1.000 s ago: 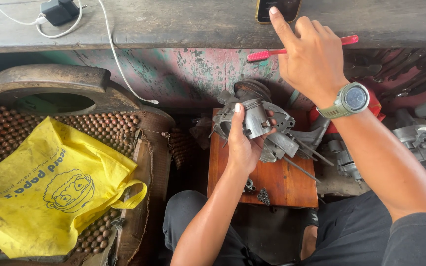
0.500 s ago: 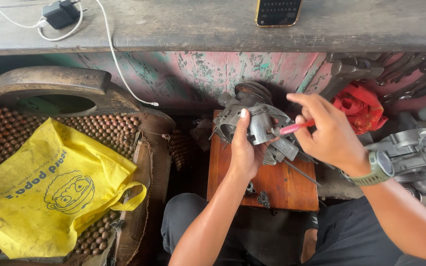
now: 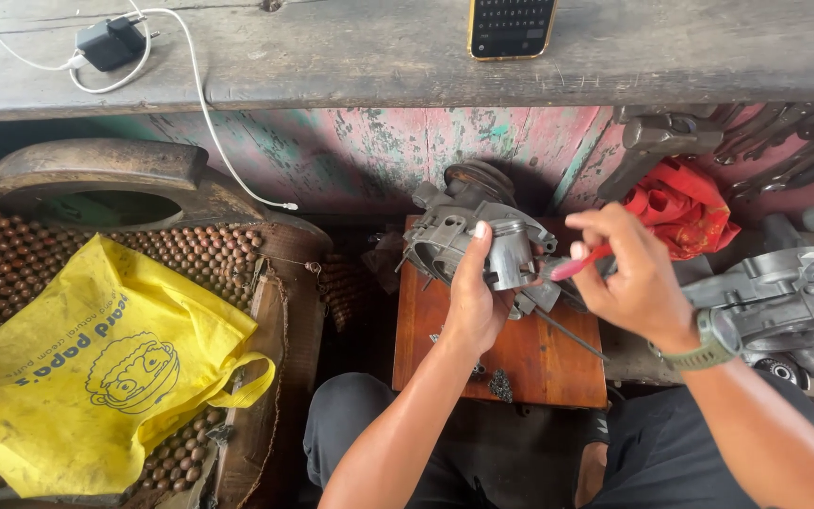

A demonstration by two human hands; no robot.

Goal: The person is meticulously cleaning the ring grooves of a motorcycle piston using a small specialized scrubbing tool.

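A yellow bag with a dark round drawing and print lay crumpled at lower left on a beaded mat, the largest package in view. A grey engine casing sat at the right edge, below a red rag. In the middle, a grey metal engine part, ribbed with a round sleeve, stood on a reddish wooden board. The left hand was clamped on the part from below, thumb up against its sleeve. The right hand, with a watch on its wrist, pinched a red-handled tool with its tip at the part. A phone and a black charger lay on the shelf above.
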